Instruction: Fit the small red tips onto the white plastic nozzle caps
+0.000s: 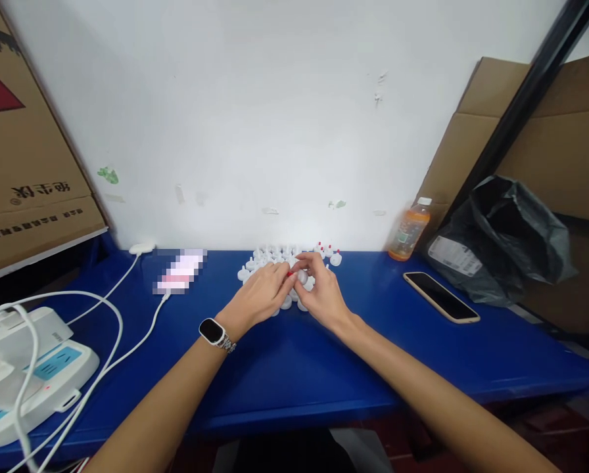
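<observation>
My right hand [324,292] is closed around a white nozzle cap [303,277], holding it sideways between thumb and fingers. Against its narrow end, my left hand [265,287] pinches a small red tip cap [289,273]. Whether the red piece is seated on the nozzle, I cannot tell. Many similar white nozzle caps [244,272] without red tips lie beneath and behind both hands, partly hidden by them. Just past my right hand stands a small group of red-tipped nozzle caps [336,259].
On the blue table [294,374] are a phone [441,297], an orange drink bottle [411,230] and a dark plastic bag [506,243] at right. At left lie a power strip [72,371], white cables and a blurred-out device [181,270]. Cardboard boxes flank both sides; a white wall stands behind.
</observation>
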A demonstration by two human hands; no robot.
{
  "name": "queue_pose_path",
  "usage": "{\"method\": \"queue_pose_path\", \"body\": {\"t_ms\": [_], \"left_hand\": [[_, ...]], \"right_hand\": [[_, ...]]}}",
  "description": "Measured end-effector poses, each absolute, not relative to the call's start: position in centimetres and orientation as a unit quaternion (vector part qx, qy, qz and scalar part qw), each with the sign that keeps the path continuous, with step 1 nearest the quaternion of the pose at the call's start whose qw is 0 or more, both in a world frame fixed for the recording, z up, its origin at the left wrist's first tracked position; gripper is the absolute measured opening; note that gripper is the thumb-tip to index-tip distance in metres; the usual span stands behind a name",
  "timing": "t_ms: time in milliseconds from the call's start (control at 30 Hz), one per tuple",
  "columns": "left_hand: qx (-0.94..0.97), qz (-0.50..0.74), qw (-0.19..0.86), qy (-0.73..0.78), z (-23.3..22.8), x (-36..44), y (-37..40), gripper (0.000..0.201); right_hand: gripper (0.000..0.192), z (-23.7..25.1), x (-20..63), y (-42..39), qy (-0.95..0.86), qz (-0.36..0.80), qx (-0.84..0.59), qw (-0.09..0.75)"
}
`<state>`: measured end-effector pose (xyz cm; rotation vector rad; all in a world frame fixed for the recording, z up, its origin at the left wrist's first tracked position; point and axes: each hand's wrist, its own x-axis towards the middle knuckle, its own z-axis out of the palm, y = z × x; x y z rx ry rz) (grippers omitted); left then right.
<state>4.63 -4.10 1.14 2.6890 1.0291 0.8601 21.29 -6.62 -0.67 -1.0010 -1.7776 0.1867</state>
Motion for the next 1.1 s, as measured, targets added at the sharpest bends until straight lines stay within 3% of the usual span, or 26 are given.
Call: {"method": "queue_pose_path", "body": {"t_ms": [67, 233, 333, 433, 567, 667, 767, 867, 967, 1100], "left_hand": [[0.904, 0.289, 0.062, 0.309, 1.3, 4.6, -4.1, 0.03], [0.813, 0.415, 0.217, 0.347, 1.7, 4.2, -3.0, 0.039], [0.757, 0.469, 0.254, 0.377, 1.9, 2.9, -2.4, 0.044], [0.832, 0.354, 0.179, 0.388, 1.5, 1.9, -2.6, 0.038], [0.88, 0.241, 0.075, 0.403, 0.7, 1.8, -2.9, 0.021], [0.87, 0.256, 0.126, 0.403, 1.0, 1.3, -2.5, 0.024], [0.822, 0.358, 0.184, 0.403, 1.3, -0.1, -2.0, 0.027], [0.785, 0.422, 0.172, 0.42, 0.8, -1.7, -1.9, 0.025], [0.791, 0.391, 0.143, 0.449, -0.4, -2.6, -1.9, 0.023], [0.812, 0.311, 0.147, 0.471, -1.5, -3.3, -1.4, 0.023]], "right_hand": [[0.036, -0.5, 21.2, -6.8, -0.75, 0.066, -0.399, 0.523], [0.033, -0.3, 21.3, -6.7, -0.768, 0.021, -0.374, 0.52], [0.024, -0.4, 22.5, -6.3, -0.744, 0.02, -0.404, 0.532], [0.006, -0.4, 23.5, -5.7, -0.705, 0.074, -0.451, 0.541], [0.01, 0.2, 23.4, -4.9, -0.693, 0.138, -0.473, 0.527], [0.01, 0.9, 22.4, -3.7, -0.711, 0.13, -0.463, 0.514], [0.018, 1.6, 20.6, -1.3, -0.72, 0.186, -0.434, 0.508], [0.018, 1.9, 18.0, 2.0, -0.727, 0.247, -0.407, 0.495], [0.009, 1.8, 15.1, 5.5, -0.726, 0.242, -0.427, 0.481], [0.016, 1.3, 12.4, 9.2, -0.758, 0.187, -0.463, 0.42]]}}
